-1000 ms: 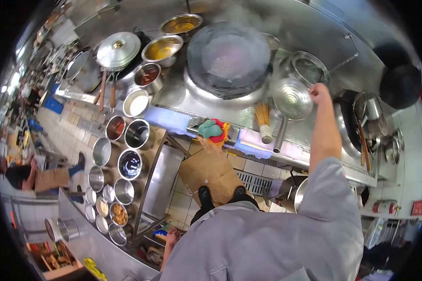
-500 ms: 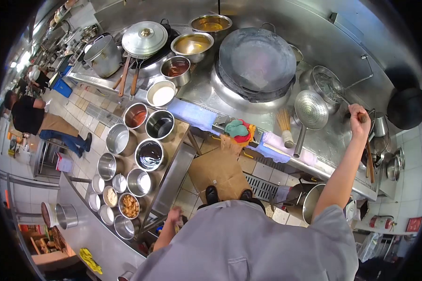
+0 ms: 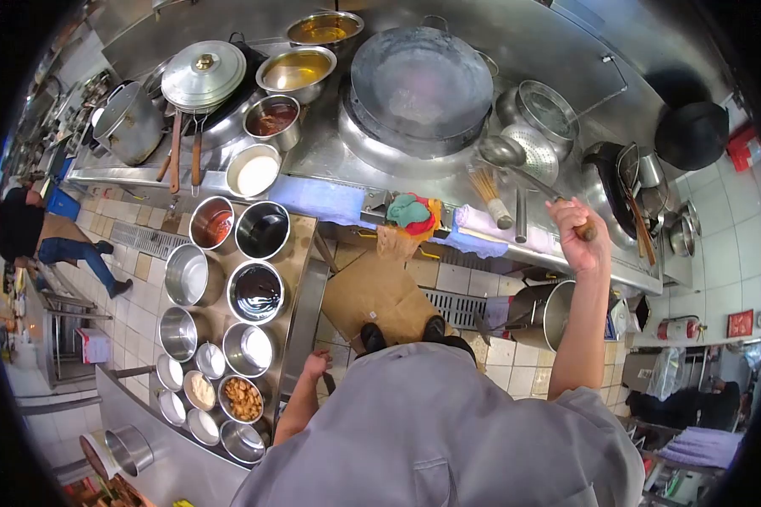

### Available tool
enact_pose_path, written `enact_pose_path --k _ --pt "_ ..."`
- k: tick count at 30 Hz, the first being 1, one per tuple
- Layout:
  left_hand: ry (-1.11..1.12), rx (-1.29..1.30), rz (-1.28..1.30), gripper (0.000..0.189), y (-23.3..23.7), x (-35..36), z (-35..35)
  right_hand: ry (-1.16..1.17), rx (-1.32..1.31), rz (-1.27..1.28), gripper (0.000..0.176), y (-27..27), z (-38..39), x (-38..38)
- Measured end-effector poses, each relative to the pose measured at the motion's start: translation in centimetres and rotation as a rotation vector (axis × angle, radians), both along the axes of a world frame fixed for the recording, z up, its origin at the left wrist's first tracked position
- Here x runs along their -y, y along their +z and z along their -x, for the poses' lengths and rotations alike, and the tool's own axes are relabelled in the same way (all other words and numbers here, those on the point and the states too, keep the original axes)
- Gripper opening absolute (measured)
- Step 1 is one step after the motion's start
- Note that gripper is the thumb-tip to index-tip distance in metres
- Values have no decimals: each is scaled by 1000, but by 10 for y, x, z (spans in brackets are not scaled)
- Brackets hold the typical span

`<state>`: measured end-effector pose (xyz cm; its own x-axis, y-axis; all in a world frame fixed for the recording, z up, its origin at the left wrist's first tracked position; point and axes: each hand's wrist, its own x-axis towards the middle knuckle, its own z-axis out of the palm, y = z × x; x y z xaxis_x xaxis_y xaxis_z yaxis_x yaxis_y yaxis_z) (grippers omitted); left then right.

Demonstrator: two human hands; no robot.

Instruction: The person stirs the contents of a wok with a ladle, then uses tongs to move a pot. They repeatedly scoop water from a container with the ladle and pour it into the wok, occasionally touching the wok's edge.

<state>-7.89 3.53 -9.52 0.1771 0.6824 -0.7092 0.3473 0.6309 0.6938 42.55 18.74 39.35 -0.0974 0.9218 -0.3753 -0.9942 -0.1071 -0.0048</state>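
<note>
My right hand (image 3: 580,232) is closed around the wooden-ended handle of a metal ladle (image 3: 503,151). The ladle's bowl hangs beside the perforated skimmer (image 3: 533,155) and over the bristle brush (image 3: 489,194). To the left of the ladle, a large wok (image 3: 421,89) sits on the stove. My left hand (image 3: 317,363) is low, beside the cart of metal pots, with its fingers curled; whether it holds anything is too small to tell.
Metal pots of dark sauce (image 3: 256,291), red sauce (image 3: 212,223) and browned chunks (image 3: 241,398) stand on the cart. Oil bowls (image 3: 297,73) and a lidded pot (image 3: 203,76) line the stove's left. Another person (image 3: 51,232) is at the far left.
My right hand has brought the ladle from the right-hand basin toward the front of the stove, and the ladle's bowl now shows. The view has shifted right. The other person's legs have moved.
</note>
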Motion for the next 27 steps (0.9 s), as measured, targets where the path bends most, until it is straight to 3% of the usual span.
enact_pose_path --k 4,6,7,9,13,15,16,18,19,20,22,25,27 --pt "103 219 59 31 5 6 13 107 45 -52 32 2 34 4" --pt "-640 -524 -381 30 13 5 18 139 90 -60 35 -1 44 1" --pt "-643 -520 -379 30 10 8 19 178 132 -73 39 -3 49 0" --pt "189 29 107 29 4 16 18 203 177 -79 33 -4 58 -2" --pt "118 31 38 30 -13 27 27 305 393 -97 17 -14 63 -6" --pt "-878 -461 -675 32 -30 31 36 358 696 -106 15 -17 62 -4" --pt "-875 -461 -674 32 -24 29 26 351 757 -73 23 -19 60 -1" --pt "308 97 199 34 3 28 0 359 910 -17 33 -29 49 4" --pt "313 95 205 34 7 29 -4 363 1062 38 44 -37 41 7" --pt "329 102 193 33 10 30 -8 371 1060 37 44 -48 35 11" --pt "359 107 174 33 22 28 -18 263 1540 90 61 -71 19 12" --pt "397 42 169 32 34 29 -34 75 1322 187 61 -85 -39 1" --pt "116 115 -156 32 6 42 -25 55 1427 203 60 -81 -71 -9"
